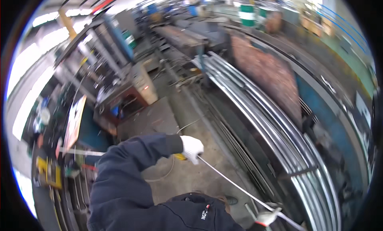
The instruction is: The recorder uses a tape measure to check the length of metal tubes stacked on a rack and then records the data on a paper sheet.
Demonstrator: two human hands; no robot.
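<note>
My left hand (192,148), in a white knit glove, is closed round a long, thin, pale rod (235,183) in front of my chest. From there the rod slants down to the right. Close to the lower edge my right hand (267,217), gloved in white with a red-trimmed cuff, is closed on the same rod, its fingers partly hidden and blurred. A small yellow object (180,156) shows beside my left hand; its kind is unclear. Behind my left forearm a flat pale strip (83,151) sticks out to the left.
A bundle of shiny metal tubes (263,123) lies along my right, beside a rusty brown plate (265,69). Dark long bars (231,139) lie left of the tubes. A machine (119,87) stands ahead left. A thin cable (172,167) loops over the concrete floor.
</note>
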